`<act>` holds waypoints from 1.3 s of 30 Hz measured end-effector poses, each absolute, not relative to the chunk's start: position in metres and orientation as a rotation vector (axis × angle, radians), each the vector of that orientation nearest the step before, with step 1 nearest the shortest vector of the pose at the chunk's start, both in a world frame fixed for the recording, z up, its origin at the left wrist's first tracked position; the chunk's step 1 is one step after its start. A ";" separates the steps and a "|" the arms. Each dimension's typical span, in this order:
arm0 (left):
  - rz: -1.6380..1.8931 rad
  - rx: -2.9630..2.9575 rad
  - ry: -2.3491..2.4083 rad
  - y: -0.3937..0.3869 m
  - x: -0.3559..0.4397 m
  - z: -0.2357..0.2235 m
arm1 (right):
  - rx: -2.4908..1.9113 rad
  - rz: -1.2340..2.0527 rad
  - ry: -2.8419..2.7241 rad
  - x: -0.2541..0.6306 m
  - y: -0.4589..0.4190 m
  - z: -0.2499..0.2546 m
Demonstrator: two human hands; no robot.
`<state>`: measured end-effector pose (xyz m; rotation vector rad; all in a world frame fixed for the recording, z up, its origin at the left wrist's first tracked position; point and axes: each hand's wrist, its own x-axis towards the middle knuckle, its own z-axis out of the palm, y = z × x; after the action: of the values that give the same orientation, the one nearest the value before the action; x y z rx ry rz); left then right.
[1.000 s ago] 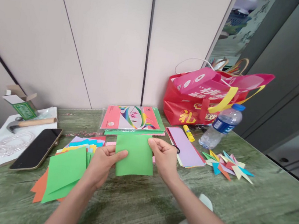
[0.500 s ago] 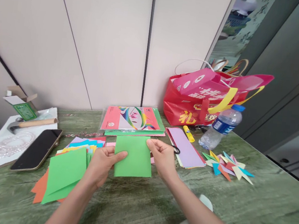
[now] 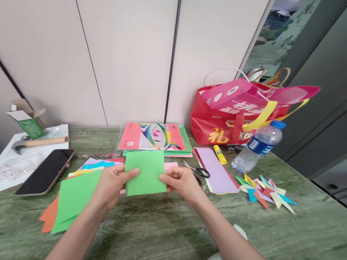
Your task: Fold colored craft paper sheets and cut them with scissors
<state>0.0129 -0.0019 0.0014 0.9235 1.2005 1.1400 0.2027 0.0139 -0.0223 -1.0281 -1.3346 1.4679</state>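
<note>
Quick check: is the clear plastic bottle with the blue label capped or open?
Capped: a round blue plastic cap covers the top of the clear plastic bottle. How tightly, I cannot tell.

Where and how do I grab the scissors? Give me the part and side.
Take the scissors by the exposed black loop, probably from above and the right: it lies rightward over the lilac paper, while the blades point left. The right hand partly hides the other.
</note>
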 end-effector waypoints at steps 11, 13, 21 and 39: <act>1.121 0.934 1.196 -0.004 0.014 0.003 | -1.033 1.421 -1.347 0.203 0.016 -0.026; 1.123 0.932 1.196 -0.004 0.013 0.002 | -1.029 1.424 -1.346 0.204 0.016 -0.026; 1.122 0.943 1.167 -0.004 0.014 0.002 | -1.053 1.390 -1.344 0.203 0.015 -0.025; 0.985 0.985 0.999 -0.006 0.019 0.004 | -1.088 1.342 -1.284 0.213 0.021 -0.019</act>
<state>0.0192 -0.0056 0.0037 0.9846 0.9992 0.9847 0.2134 0.0210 -0.0193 -1.0883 -1.2844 1.3417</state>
